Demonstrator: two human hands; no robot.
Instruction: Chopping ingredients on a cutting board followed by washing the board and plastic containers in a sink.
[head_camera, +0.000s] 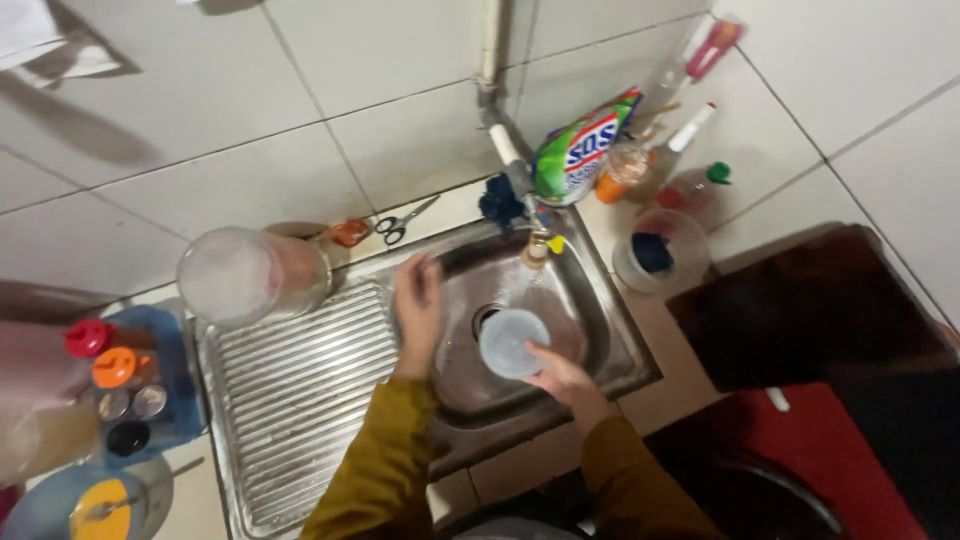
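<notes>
From the head camera, looking straight down, the right hand (562, 378) grips the near rim of a small round translucent plastic lid (512, 343) with thumb and fingers and holds it inside the steel sink basin (600, 330), tilted up under the stream from the tap (535, 245), likely so that the water runs over its face and off toward the drain (484, 316), which lies just beyond the lid. The left hand (419, 305) grasps nothing: its fingers are spread and loose, and it rests on or hovers just over the left edge of the basin; which of the two I cannot tell. Both arms wear mustard-yellow sleeves (385, 470).

Left of the left hand runs the ribbed draining board (290, 400), bare along most of its length. At its far end, beyond the left hand, a large clear jar (250, 275) lies on its side, its mouth turned away from the basin. Further left stands a blue rack (175, 385) of small bottles with a red cap (88, 337) and an orange cap (115, 366), and nearer the person a bowl (90, 505) holding something yellow.

Beyond both hands, on the tabletop against the tiled wall, lie a pair of scissors (402, 222), a dark blue cloth (500, 200) beside the tap pipe and a green detergent pouch (585, 150). Right of the right hand stand a clear tub (655, 250) with something dark inside and several bottles (690, 135). Nothing lies between the hands and the tap; the cloth and pouch crowd its base only.
</notes>
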